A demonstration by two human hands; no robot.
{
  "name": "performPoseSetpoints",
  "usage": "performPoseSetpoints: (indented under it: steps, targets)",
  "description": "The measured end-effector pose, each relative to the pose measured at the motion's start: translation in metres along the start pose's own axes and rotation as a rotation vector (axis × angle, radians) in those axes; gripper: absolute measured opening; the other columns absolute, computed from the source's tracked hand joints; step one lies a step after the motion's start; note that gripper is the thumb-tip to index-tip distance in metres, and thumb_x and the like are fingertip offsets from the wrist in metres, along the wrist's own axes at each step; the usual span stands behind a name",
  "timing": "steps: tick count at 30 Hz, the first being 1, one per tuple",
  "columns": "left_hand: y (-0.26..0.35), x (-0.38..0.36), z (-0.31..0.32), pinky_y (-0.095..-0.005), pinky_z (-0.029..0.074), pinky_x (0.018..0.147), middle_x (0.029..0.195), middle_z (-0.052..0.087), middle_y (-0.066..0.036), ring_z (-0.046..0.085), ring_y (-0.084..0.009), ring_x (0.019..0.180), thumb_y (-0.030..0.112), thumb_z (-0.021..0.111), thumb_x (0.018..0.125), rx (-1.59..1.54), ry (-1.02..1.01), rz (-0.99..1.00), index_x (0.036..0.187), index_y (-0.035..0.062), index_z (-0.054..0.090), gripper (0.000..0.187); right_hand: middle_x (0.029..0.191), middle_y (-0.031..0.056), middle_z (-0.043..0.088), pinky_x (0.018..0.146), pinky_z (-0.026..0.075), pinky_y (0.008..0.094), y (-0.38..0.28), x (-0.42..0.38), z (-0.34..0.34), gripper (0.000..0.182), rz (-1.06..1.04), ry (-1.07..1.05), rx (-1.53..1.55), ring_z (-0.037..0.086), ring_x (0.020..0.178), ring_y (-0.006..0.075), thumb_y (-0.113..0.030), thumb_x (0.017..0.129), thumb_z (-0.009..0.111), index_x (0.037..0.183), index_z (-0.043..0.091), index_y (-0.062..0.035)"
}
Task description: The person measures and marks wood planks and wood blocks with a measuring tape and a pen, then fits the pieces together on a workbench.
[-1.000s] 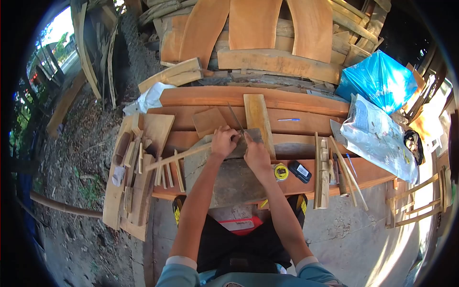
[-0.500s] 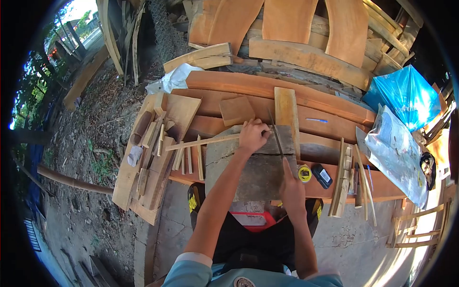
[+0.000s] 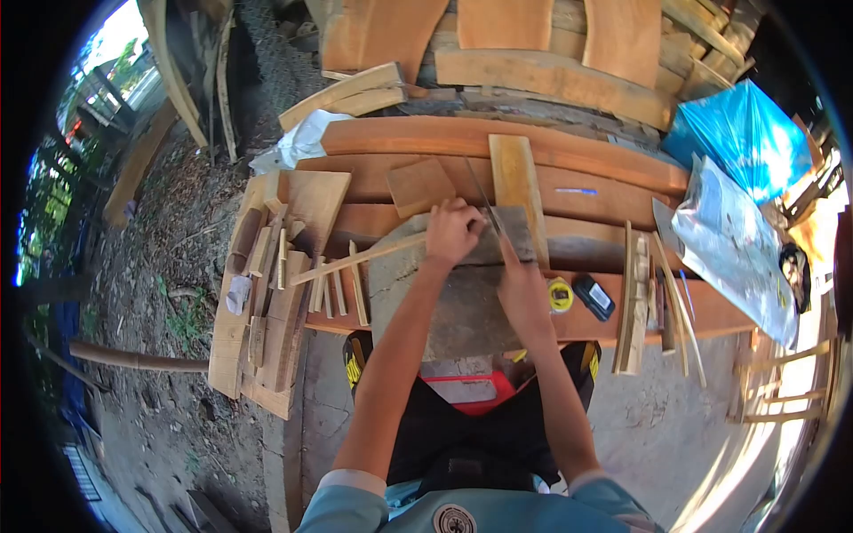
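My left hand (image 3: 453,233) is closed around one end of a thin wooden strip (image 3: 355,259), pressing it near the far edge of a dark, cracked wooden block (image 3: 471,306). The strip's other end sticks out to the left. In my right hand (image 3: 524,289) is a long narrow blade (image 3: 480,191), seen nearly edge-on and pointing away from me. It runs close beside my left fingers, at the strip's held end. Its teeth, if any, are too small to make out, and its handle is hidden in my fist.
A square wood piece (image 3: 419,187) and a pale board (image 3: 514,173) lie beyond the block on reddish planks (image 3: 586,173). A yellow tape measure (image 3: 560,295) and a black case (image 3: 593,297) sit to the right. Several sticks stand left. Plastic sheeting (image 3: 733,249) covers the far right.
My right hand and the blade have moved forward, away from me, across the block. My left hand still holds the strip in about the same place. The whole view has shifted slightly.
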State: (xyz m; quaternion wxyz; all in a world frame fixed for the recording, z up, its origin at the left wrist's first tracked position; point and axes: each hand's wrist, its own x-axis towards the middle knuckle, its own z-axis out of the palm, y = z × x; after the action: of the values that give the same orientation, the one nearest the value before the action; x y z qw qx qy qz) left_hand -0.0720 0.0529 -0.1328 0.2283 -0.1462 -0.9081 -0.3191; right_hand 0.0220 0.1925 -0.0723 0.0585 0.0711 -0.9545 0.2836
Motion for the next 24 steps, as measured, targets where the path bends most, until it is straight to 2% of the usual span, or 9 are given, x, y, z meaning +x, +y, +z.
performPoseSetpoints:
  steps: [2, 5, 8, 10, 12, 15, 19, 21, 24]
  targets:
    - [-0.001, 0.005, -0.003, -0.0394, 0.039, 0.072, 0.074, 0.058, -0.005, 0.055, -0.0275, 0.082, 0.014, 0.071, 0.069, 0.023, 0.003, 0.007, 0.073, 0.0119, 0.066, 0.006, 0.078, 0.0275, 0.059, 0.065, 0.046, 0.0511, 0.011, 0.056, 0.028, 0.059, -0.094, 0.073, 0.006, 0.058, 0.074, 0.0439, 0.005, 0.072, 0.051, 0.129, 0.043, -0.0058]
    - [-0.003, 0.006, -0.003, -0.0394, 0.039, 0.072, 0.073, 0.058, -0.005, 0.055, -0.0275, 0.082, 0.014, 0.071, 0.068, 0.027, -0.011, -0.009, 0.073, 0.0122, 0.067, 0.007, 0.078, 0.0246, 0.059, 0.065, 0.050, 0.0475, 0.008, 0.027, 0.024, 0.069, -0.032, 0.028, -0.080, 0.060, 0.075, 0.0405, 0.001, 0.072, 0.056, 0.136, 0.034, -0.0116]
    - [-0.003, 0.006, -0.003, -0.0398, 0.040, 0.071, 0.074, 0.058, -0.005, 0.055, -0.0279, 0.081, 0.012, 0.071, 0.068, -0.048, 0.049, 0.026, 0.071, 0.0113, 0.065, 0.007, 0.079, 0.0250, 0.059, 0.063, 0.050, 0.0466, 0.019, -0.042, 0.007, 0.069, -0.085, 0.089, -0.021, 0.061, 0.070, 0.0403, 0.002, 0.072, 0.055, 0.137, 0.034, -0.0126]
    - [-0.005, 0.007, -0.001, -0.0378, 0.040, 0.071, 0.075, 0.056, -0.005, 0.054, -0.0251, 0.080, 0.009, 0.069, 0.067, -0.034, 0.011, 0.044, 0.071, 0.0109, 0.066, 0.006, 0.079, 0.0246, 0.060, 0.061, 0.050, 0.0470, 0.016, -0.015, 0.010, 0.067, -0.039, 0.034, -0.039, 0.061, 0.069, 0.0403, 0.001, 0.073, 0.053, 0.136, 0.035, -0.0134]
    - [-0.005, 0.002, 0.000, -0.0392, 0.040, 0.071, 0.075, 0.058, -0.005, 0.055, -0.0268, 0.081, 0.010, 0.070, 0.067, -0.036, -0.008, 0.032, 0.071, 0.0102, 0.065, 0.006, 0.079, 0.0242, 0.060, 0.061, 0.050, 0.0474, 0.015, 0.029, 0.022, 0.065, -0.021, 0.003, -0.058, 0.061, 0.069, 0.0402, 0.000, 0.074, 0.052, 0.135, 0.036, -0.0136]
    - [-0.002, 0.004, -0.003, -0.0399, 0.040, 0.072, 0.074, 0.058, -0.005, 0.055, -0.0279, 0.081, 0.012, 0.070, 0.068, -0.037, -0.018, 0.001, 0.071, 0.0093, 0.064, 0.007, 0.079, 0.0236, 0.060, 0.061, 0.050, 0.0472, 0.014, 0.041, 0.034, 0.064, -0.063, 0.065, -0.076, 0.061, 0.070, 0.0402, 0.000, 0.075, 0.051, 0.135, 0.036, -0.0139]
    - [-0.005, 0.015, -0.003, -0.0389, 0.040, 0.072, 0.073, 0.058, -0.006, 0.055, -0.0283, 0.079, 0.014, 0.070, 0.069, -0.029, 0.036, 0.032, 0.073, 0.0096, 0.066, 0.007, 0.080, 0.0252, 0.061, 0.068, 0.048, 0.0501, 0.016, -0.051, 0.002, 0.065, -0.054, 0.101, 0.082, 0.060, 0.077, 0.0431, 0.007, 0.070, 0.051, 0.132, 0.038, -0.0071]
    - [-0.002, 0.007, -0.004, -0.0388, 0.041, 0.072, 0.072, 0.058, -0.007, 0.055, -0.0287, 0.077, 0.014, 0.070, 0.070, -0.009, -0.002, 0.039, 0.073, 0.0097, 0.067, 0.006, 0.088, 0.0273, 0.061, 0.070, 0.048, 0.0493, 0.004, -0.017, -0.001, 0.065, 0.091, -0.114, 0.030, 0.059, 0.080, 0.0435, 0.007, 0.070, 0.050, 0.132, 0.038, -0.0068]
    - [0.000, 0.012, -0.004, -0.0394, 0.041, 0.069, 0.073, 0.057, -0.007, 0.055, -0.0287, 0.078, 0.011, 0.068, 0.069, -0.035, 0.010, 0.025, 0.071, 0.0101, 0.065, 0.004, 0.092, 0.0287, 0.059, 0.071, 0.048, 0.0491, -0.001, 0.047, 0.013, 0.065, 0.040, -0.075, -0.004, 0.059, 0.081, 0.0438, 0.007, 0.071, 0.050, 0.133, 0.038, -0.0076]
